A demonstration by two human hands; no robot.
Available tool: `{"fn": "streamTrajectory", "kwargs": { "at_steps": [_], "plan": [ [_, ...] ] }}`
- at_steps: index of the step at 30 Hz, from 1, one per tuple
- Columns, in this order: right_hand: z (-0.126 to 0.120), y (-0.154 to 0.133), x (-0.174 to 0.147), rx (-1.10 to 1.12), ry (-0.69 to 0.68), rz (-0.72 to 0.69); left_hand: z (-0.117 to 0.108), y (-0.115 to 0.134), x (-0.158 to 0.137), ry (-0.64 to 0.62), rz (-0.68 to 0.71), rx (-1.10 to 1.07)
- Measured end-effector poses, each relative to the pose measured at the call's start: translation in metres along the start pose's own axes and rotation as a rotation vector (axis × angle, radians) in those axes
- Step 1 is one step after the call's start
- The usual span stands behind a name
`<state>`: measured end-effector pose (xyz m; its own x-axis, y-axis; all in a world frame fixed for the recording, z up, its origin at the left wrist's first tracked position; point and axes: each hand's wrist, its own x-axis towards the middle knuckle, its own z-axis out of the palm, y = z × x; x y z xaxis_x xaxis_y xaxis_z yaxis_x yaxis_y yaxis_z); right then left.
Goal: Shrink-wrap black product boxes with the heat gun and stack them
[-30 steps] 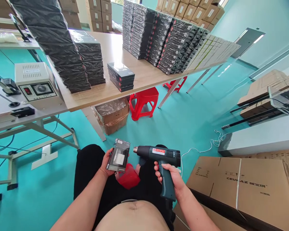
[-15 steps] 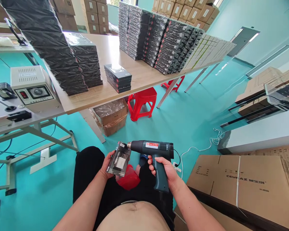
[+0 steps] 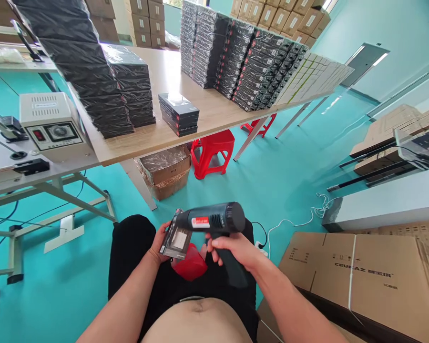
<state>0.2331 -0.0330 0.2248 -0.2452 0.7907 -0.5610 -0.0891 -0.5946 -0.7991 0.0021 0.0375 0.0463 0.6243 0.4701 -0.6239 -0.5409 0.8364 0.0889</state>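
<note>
My right hand [image 3: 232, 248] is wrapped round the handle of a dark heat gun [image 3: 210, 218] with a red and white label. The gun's barrel points left, and its front end overlaps the top of a small flat box [image 3: 175, 243], hiding part of it. My left hand [image 3: 158, 244] grips that box by its left edge, tilted above my lap. The box is dark with a pale patch on its face. Whether the nozzle touches the box I cannot tell.
A wooden table [image 3: 128, 151] bears stacks of film-wrapped black boxes [image 3: 250, 66] and a short stack [image 3: 178, 114] near its edge. A control unit [image 3: 53, 126] stands at left. Red stools [image 3: 214, 152] and a carton [image 3: 168, 174] are below; flattened cartons [image 3: 350, 271] lie at right.
The heat gun has swung left and turned so its rear end faces me more, its front now covering the box's upper part. My left hand and the box have barely moved.
</note>
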Motion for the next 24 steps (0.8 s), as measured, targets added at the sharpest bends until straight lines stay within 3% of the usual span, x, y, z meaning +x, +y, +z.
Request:
{"fn": "streamTrajectory", "kwargs": {
  "at_steps": [2, 7, 12, 13, 17, 18, 20, 24],
  "plan": [
    [0.0, -0.004, 0.003, 0.002, 0.041, -0.034, -0.002, 0.001, 0.0, -0.023, -0.019, 0.0],
    [-0.001, -0.007, -0.004, -0.24, -0.248, 0.063, 0.001, 0.002, -0.001, 0.007, 0.07, -0.01],
    [0.003, -0.011, 0.002, -0.084, 0.009, -0.075, 0.004, -0.001, -0.003, -0.014, 0.03, -0.017],
    [0.004, -0.012, 0.002, -0.106, -0.022, -0.066, 0.003, 0.0, -0.002, -0.009, 0.032, -0.016],
    [0.007, -0.014, -0.009, -0.325, -0.389, 0.111, -0.001, 0.004, 0.002, 0.056, 0.1, -0.005],
    [0.008, -0.014, -0.011, -0.327, -0.422, 0.13, -0.001, 0.004, 0.003, 0.056, 0.111, -0.003],
    [0.008, -0.013, -0.007, -0.224, -0.324, 0.098, 0.0, 0.004, 0.003, 0.036, 0.117, -0.01],
    [-0.005, -0.014, 0.018, 0.077, 0.118, -0.023, 0.006, 0.001, -0.004, -0.014, 0.087, -0.021]
  ]
}}
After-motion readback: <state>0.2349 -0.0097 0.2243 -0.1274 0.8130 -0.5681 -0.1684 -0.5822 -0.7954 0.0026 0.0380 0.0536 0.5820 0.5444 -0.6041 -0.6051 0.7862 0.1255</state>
